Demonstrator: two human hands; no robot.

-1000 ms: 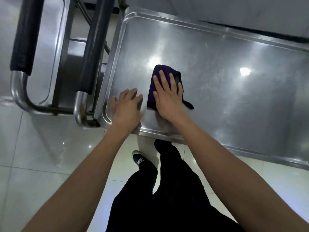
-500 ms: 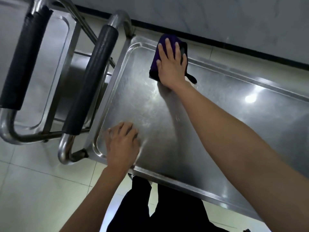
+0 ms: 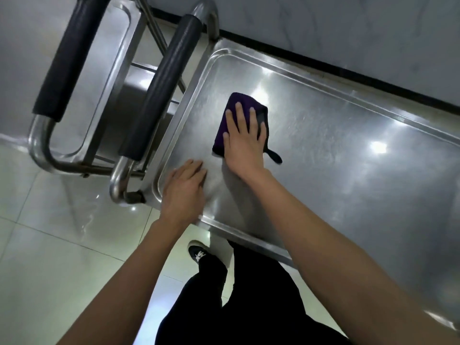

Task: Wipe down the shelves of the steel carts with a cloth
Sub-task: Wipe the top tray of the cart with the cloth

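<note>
Nearest the camera, black trousers (image 3: 249, 307) and one dark sneaker (image 3: 198, 252) are standing on pale glossy floor tiles (image 3: 49, 245). Just beyond, the left hand (image 3: 184, 190) is resting flat on the near-left corner of the flat stainless-steel top shelf (image 3: 336, 158) of the cart, fingers straight and together, gripping nothing, bracing the cart. Further in, the right hand (image 3: 245, 138) is pressing a folded dark purple cloth (image 3: 239, 103) onto that shelf, fingers (image 3: 239, 113) extended and slightly spread, not curled round it. The cloth is lying under and ahead of the fingertips, its long axis running away from the person; a small dark loop sticks out right of the wrist. Most unwiped-looking steel is lying to the right, so the right hand is better placed. At left, two black-padded steel tube handles (image 3: 159, 85) are sitting side by side, the farther belonging to a second steel cart (image 3: 94, 78). Farthest, a pale wall with dark skirting (image 3: 348, 63).
</note>
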